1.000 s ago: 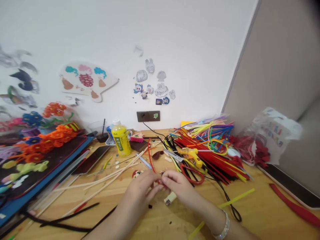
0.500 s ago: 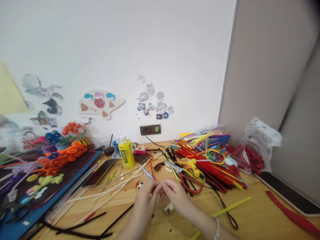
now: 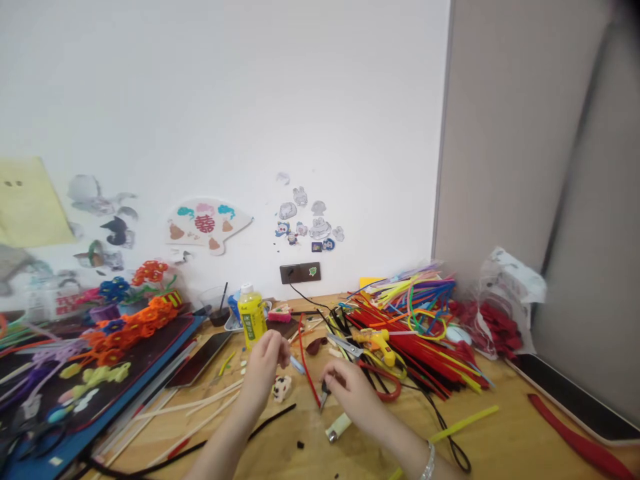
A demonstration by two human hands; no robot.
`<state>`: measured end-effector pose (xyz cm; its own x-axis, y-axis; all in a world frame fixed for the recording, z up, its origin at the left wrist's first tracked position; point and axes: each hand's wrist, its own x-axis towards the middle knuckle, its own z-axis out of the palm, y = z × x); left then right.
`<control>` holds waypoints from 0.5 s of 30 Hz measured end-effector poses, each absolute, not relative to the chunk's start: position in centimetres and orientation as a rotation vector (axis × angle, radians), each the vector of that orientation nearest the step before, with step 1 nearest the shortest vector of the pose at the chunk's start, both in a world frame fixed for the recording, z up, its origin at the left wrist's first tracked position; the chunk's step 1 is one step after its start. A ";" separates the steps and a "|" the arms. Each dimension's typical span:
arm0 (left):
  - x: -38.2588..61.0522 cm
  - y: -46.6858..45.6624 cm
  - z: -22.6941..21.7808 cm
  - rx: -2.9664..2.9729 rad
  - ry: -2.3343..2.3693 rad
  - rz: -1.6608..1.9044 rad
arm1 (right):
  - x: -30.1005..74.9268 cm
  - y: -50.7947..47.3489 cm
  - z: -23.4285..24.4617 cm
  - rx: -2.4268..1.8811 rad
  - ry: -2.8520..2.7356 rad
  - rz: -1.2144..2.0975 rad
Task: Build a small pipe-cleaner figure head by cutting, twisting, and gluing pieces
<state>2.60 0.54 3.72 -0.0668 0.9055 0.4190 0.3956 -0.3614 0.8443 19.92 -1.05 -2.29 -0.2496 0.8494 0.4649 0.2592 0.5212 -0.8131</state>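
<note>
My left hand [image 3: 267,363] is raised in front of the yellow drink bottle [image 3: 253,317], its fingers curled together; whatever they may hold is hidden. Beside its fingertips is a light-blue stick [image 3: 297,365]. My right hand [image 3: 350,390] is closed at the fingertips around a small dark tool with a pointed grey tip [image 3: 325,397], its exact kind unclear. Left of that tip runs a red pipe cleaner [image 3: 306,363]. A white figure with dark spots [image 3: 281,388] lies between the hands. A cream lighter [image 3: 339,427] is below my right hand.
Scissors with red handles [image 3: 387,390] and a yellow glue gun [image 3: 381,343] lie by a big pile of pipe cleaners [image 3: 415,360]. A phone [image 3: 200,360], cream strips [image 3: 200,403] and orange pipe-cleaner flowers [image 3: 135,327] are on the left. A black cable [image 3: 443,413] crosses the right side.
My hands were together and are now apart. The left has moved up and left toward the bottle; the right stays near its place, with the pointed tool now showing. The view has tilted slightly upward.
</note>
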 end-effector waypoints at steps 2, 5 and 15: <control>1.9 1.1 4.4 1.736 1.372 1.367 | 20.1 -1.0 -2.2 -0.928 -1.817 0.711; 0.7 1.3 4.9 1.742 1.403 1.337 | 20.7 -0.7 -1.8 -0.908 -1.835 0.694; -10.5 -1.7 1.4 1.750 1.980 1.376 | 32.3 -0.3 3.0 -1.092 -1.549 0.726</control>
<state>-10.49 -1.70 1.45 -0.3014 0.8501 0.4317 0.7008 -0.1095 0.7049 32.25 -0.32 2.96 -0.0251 0.9131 0.4069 0.2719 0.3979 -0.8762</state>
